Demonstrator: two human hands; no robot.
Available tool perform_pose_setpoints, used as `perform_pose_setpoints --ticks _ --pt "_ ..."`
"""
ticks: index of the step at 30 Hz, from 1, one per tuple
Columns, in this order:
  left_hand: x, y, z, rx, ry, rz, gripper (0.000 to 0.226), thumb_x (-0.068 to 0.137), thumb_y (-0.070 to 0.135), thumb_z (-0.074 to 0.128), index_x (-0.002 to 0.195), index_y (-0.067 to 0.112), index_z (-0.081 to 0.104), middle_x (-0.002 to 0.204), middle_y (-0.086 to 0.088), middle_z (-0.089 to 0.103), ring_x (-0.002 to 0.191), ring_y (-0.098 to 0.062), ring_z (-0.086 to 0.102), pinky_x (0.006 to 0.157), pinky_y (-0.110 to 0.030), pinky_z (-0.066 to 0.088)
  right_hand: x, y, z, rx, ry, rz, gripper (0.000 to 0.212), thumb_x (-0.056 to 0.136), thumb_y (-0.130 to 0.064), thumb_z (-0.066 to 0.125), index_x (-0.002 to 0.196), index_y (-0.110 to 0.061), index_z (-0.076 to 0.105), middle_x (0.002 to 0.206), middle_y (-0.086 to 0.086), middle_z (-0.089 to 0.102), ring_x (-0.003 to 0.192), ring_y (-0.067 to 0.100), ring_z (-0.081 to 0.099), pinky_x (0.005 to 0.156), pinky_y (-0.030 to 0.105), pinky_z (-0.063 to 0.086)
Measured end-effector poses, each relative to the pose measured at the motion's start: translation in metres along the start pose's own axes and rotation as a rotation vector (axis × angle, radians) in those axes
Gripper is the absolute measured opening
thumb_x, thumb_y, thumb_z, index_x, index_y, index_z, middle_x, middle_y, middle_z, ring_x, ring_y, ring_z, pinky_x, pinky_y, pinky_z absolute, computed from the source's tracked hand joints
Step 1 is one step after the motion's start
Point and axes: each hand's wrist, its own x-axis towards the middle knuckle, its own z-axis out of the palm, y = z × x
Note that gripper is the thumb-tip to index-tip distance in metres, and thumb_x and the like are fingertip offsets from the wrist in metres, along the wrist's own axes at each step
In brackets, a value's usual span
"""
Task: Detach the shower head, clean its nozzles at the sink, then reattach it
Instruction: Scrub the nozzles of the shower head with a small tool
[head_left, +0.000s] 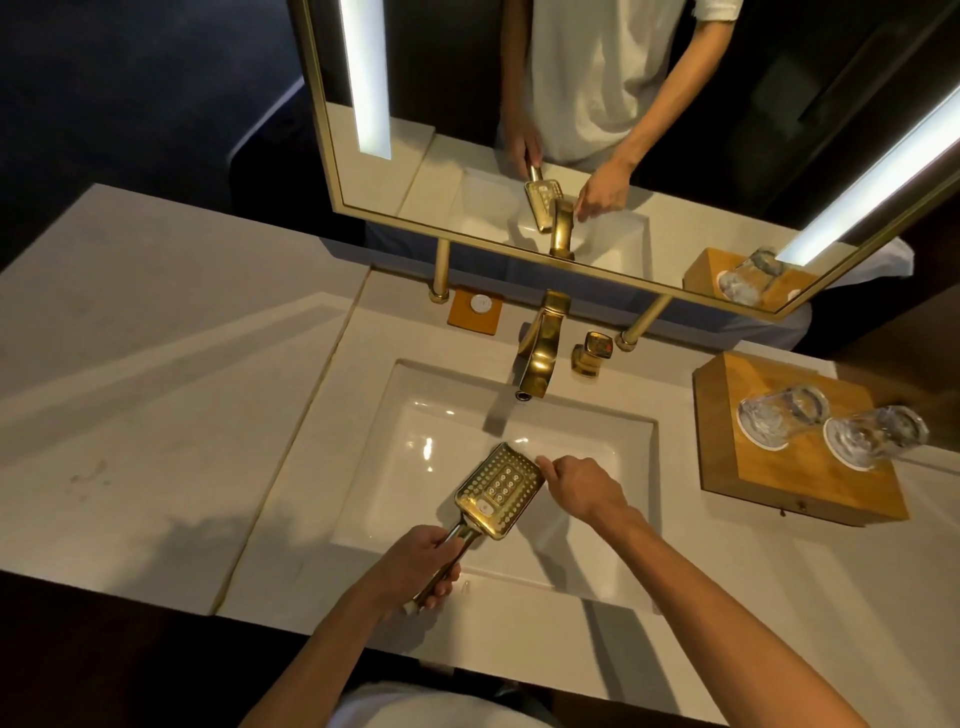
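Note:
A gold rectangular shower head (498, 488) with rows of nozzles faces up over the white sink basin (415, 441). My left hand (421, 564) grips its gold handle near the basin's front edge. My right hand (582, 488) is at the head's right edge, fingertips touching its nozzle face. The gold tap (537, 353) stands behind the basin with no water running from it, and its gold lever handle (592, 353) sits just to the right.
A wooden box (810, 467) with two upturned glasses (779, 415) stands on the counter to the right. A small orange pad (475, 312) with a white disc lies behind the sink. A gold-framed mirror (571, 130) rises behind. The white counter (156, 389) stretches left.

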Motion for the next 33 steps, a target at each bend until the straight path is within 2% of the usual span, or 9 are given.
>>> perform_pose_setpoints --ticks 3,6,10,13,20,23,26,30,33 --pt "0.001 -0.001 0.0 -0.004 0.007 -0.004 0.021 0.1 0.023 0.046 0.087 0.008 0.053 0.068 -0.005 0.056 0.048 -0.013 0.049 0.041 -0.025 0.04 -0.025 -0.012 0.019 -0.015 -0.068 -0.111 0.057 0.101 -0.059 0.02 0.087 -0.02 0.06 0.088 0.006 0.064 0.084 0.026 0.065 0.079 0.039 0.055" --pt "0.002 -0.003 0.001 -0.014 0.001 -0.015 0.021 0.1 0.023 0.047 0.085 0.009 0.051 0.068 -0.006 0.056 0.048 -0.013 0.048 0.042 -0.024 0.039 -0.049 -0.022 0.029 -0.135 -0.081 -0.249 0.058 0.101 -0.058 0.019 0.086 -0.02 0.06 0.081 0.002 0.057 0.074 0.022 0.058 0.069 0.035 0.051" --pt "0.001 -0.002 0.002 -0.004 -0.012 -0.008 0.021 0.1 0.024 0.046 0.086 0.009 0.051 0.069 -0.006 0.056 0.049 -0.013 0.048 0.042 -0.024 0.04 -0.019 -0.013 0.006 -0.109 -0.03 -0.157 0.055 0.101 -0.059 0.018 0.075 -0.024 0.052 0.082 0.004 0.062 0.076 0.023 0.061 0.076 0.038 0.055" --pt "0.002 0.0 0.003 0.014 -0.012 -0.004 0.02 0.1 0.023 0.046 0.088 0.008 0.052 0.069 -0.006 0.056 0.049 -0.013 0.048 0.042 -0.025 0.04 0.004 0.002 -0.005 -0.069 0.011 -0.019 0.054 0.101 -0.058 0.019 0.084 -0.022 0.055 0.092 0.006 0.065 0.081 0.024 0.058 0.078 0.037 0.052" --pt "-0.001 0.002 -0.003 0.043 0.006 -0.005 0.02 0.1 0.022 0.045 0.087 0.009 0.051 0.068 -0.005 0.056 0.047 -0.012 0.048 0.041 -0.025 0.04 -0.007 -0.016 0.005 -0.115 -0.143 -0.149 0.051 0.101 -0.058 0.022 0.085 -0.022 0.054 0.086 0.003 0.059 0.081 0.022 0.06 0.076 0.036 0.051" --pt "0.0 0.002 -0.003 0.045 0.013 -0.01 0.02 0.1 0.022 0.046 0.088 0.008 0.052 0.068 -0.005 0.057 0.048 -0.012 0.049 0.041 -0.025 0.04 0.011 -0.012 -0.012 -0.149 -0.1 -0.104 0.056 0.102 -0.057 0.022 0.09 -0.017 0.06 0.095 0.008 0.064 0.086 0.024 0.059 0.078 0.036 0.05" --pt "0.001 0.004 -0.003 0.054 0.021 -0.004 0.02 0.1 0.022 0.046 0.087 0.008 0.053 0.068 -0.006 0.058 0.048 -0.012 0.049 0.042 -0.025 0.04 0.026 -0.008 -0.02 -0.173 -0.032 -0.028 0.058 0.103 -0.054 0.024 0.107 -0.013 0.064 0.11 0.012 0.067 0.097 0.028 0.062 0.076 0.035 0.045" --pt "0.001 0.003 -0.004 0.07 0.025 -0.011 0.02 0.1 0.021 0.045 0.089 0.007 0.054 0.07 -0.007 0.058 0.048 -0.013 0.049 0.042 -0.025 0.04 0.022 -0.017 -0.007 -0.17 -0.09 -0.078 0.059 0.102 -0.054 0.024 0.107 -0.011 0.064 0.11 0.011 0.067 0.09 0.026 0.058 0.077 0.035 0.047" --pt "0.0 0.002 -0.004 0.06 0.022 -0.009 0.02 0.1 0.021 0.045 0.09 0.006 0.053 0.07 -0.008 0.056 0.047 -0.013 0.048 0.042 -0.025 0.04 0.022 -0.021 -0.013 -0.216 -0.092 -0.101 0.058 0.103 -0.053 0.025 0.11 -0.011 0.064 0.111 0.011 0.066 0.098 0.027 0.061 0.078 0.036 0.047"
